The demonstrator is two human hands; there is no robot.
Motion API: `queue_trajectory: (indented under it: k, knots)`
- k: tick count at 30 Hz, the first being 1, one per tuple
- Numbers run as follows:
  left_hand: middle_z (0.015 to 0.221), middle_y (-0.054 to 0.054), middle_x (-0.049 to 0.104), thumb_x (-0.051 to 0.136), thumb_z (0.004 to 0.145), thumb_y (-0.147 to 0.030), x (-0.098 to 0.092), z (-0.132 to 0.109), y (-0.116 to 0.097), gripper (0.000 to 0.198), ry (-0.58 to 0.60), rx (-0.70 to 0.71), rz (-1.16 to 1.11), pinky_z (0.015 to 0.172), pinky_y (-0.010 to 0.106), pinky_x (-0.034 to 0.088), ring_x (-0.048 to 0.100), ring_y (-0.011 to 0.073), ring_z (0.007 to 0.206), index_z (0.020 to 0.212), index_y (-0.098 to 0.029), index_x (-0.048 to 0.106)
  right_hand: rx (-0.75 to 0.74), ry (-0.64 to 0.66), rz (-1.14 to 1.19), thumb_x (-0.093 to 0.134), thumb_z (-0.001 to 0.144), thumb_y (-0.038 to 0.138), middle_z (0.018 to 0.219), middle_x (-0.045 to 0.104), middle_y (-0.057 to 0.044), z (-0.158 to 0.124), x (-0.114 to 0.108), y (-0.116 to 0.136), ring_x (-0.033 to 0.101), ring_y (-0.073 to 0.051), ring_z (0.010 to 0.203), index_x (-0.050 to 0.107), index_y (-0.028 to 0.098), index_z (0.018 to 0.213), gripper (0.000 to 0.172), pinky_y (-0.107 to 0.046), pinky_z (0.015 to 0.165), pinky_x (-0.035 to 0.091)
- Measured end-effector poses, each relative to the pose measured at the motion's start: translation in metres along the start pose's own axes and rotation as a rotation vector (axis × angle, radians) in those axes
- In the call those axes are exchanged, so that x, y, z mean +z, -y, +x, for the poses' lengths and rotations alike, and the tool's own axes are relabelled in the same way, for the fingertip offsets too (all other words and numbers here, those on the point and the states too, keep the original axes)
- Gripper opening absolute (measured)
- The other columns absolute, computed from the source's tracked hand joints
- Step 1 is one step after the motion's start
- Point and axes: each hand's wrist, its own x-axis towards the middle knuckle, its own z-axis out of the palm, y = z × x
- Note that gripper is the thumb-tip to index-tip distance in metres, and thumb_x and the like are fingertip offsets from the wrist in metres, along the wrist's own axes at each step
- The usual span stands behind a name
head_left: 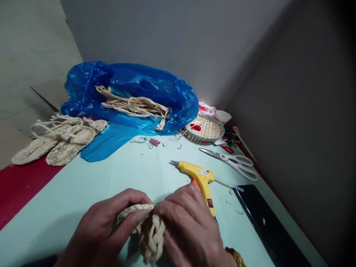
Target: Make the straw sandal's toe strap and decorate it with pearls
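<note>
A braided straw piece (pixel 155 237), pale and curled over on itself, is held between my two hands at the bottom middle. My left hand (pixel 108 222) is closed on its left side, thumb in front and fingers behind. On the other side, my right hand (pixel 191 222) pinches its upper right edge, and some of those fingertips are hidden. Just beyond the right hand lies a yellow hot glue gun (pixel 197 172) with an orange trigger and a clear glue stick in its back; the hand covers part of it.
A blue plastic bag (pixel 178 96) holding a straw bundle (pixel 136 105) lies at the back. Woven straw sandals (pixel 69 141) rest at left. At right are a round woven basket (pixel 208 128), a paper cup (pixel 223 116), white-handled scissors (pixel 233 161) and a black flat slab (pixel 269 222). A grey wall borders the table.
</note>
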Motion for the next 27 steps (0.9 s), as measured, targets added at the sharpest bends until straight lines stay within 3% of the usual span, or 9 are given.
queue_trajectory:
  k: [3,7,10,15,18,21,23,27]
  knots:
    - [0.073,-0.008,0.075,0.055,0.086,-0.051,-0.002,0.004,-0.002,0.027,0.048,0.005,-0.019,0.063,0.021,0.047,0.067,0.0164,0.071,0.078,-0.032,0.072,0.189,0.064,0.063,0.057,0.095,0.011,0.090,0.063,-0.002,-0.003,0.001,-0.002,0.059,-0.018,0.084,0.060,0.019,0.101,0.010,-0.034,0.075,0.047]
    - [0.078,-0.006,0.070,0.053,0.093,-0.053,-0.004,0.009,0.000,0.029,0.174,0.031,-0.153,0.066,0.023,0.047,0.062,0.0174,0.075,0.088,-0.030,0.071,0.386,0.148,0.150,0.060,0.095,0.019,0.102,0.064,-0.002,0.000,-0.003,-0.002,0.061,-0.018,0.092,0.057,0.023,0.114,0.020,-0.029,0.073,0.048]
    - [0.078,-0.005,0.064,0.055,0.094,-0.052,-0.003,0.012,0.003,0.029,0.245,0.008,-0.299,0.067,0.025,0.046,0.057,0.0175,0.074,0.091,-0.027,0.069,0.549,0.224,0.191,0.058,0.097,0.027,0.086,0.065,0.000,0.006,-0.003,0.000,0.061,-0.017,0.081,0.064,0.023,0.096,0.007,-0.027,0.064,0.043]
    - [0.074,-0.005,0.060,0.060,0.092,-0.053,-0.001,0.019,0.004,0.030,0.309,0.018,-0.381,0.068,0.027,0.043,0.053,0.0178,0.073,0.088,-0.023,0.066,0.588,0.043,0.185,0.058,0.089,0.027,0.070,0.059,0.003,0.006,0.011,0.002,0.053,-0.014,0.067,0.055,0.022,0.071,0.019,-0.027,0.061,0.038]
    - [0.071,-0.005,0.058,0.064,0.088,-0.049,0.000,0.026,0.003,0.027,0.312,0.007,-0.420,0.064,0.027,0.042,0.051,0.0170,0.069,0.082,-0.022,0.062,0.651,0.081,0.216,0.057,0.088,0.030,0.070,0.059,0.001,0.006,0.016,0.000,0.053,-0.016,0.067,0.056,0.021,0.072,0.018,-0.028,0.060,0.037]
    - [0.068,-0.006,0.058,0.066,0.085,-0.046,0.000,0.034,0.002,0.025,0.305,-0.003,-0.477,0.061,0.026,0.041,0.052,0.0162,0.066,0.080,-0.022,0.060,0.664,0.178,0.288,0.057,0.090,0.030,0.071,0.062,0.001,0.007,0.015,-0.001,0.055,-0.015,0.063,0.063,0.020,0.090,0.011,-0.026,0.057,0.038]
    - [0.070,-0.006,0.061,0.069,0.082,-0.046,0.000,0.041,0.004,0.025,0.299,-0.010,-0.520,0.062,0.027,0.042,0.058,0.0174,0.067,0.086,-0.022,0.061,0.653,0.210,0.317,0.059,0.090,0.030,0.076,0.065,0.002,0.005,0.015,-0.001,0.058,-0.015,0.064,0.063,0.020,0.112,0.025,-0.026,0.058,0.040]
    - [0.073,-0.006,0.063,0.076,0.080,-0.046,-0.007,0.056,0.013,0.033,0.252,0.002,-0.570,0.061,0.028,0.046,0.064,0.0186,0.068,0.097,-0.022,0.063,0.652,0.230,0.334,0.062,0.092,0.034,0.081,0.067,0.001,-0.005,0.022,-0.005,0.063,-0.018,0.072,0.047,0.020,0.145,0.057,-0.029,0.066,0.044]
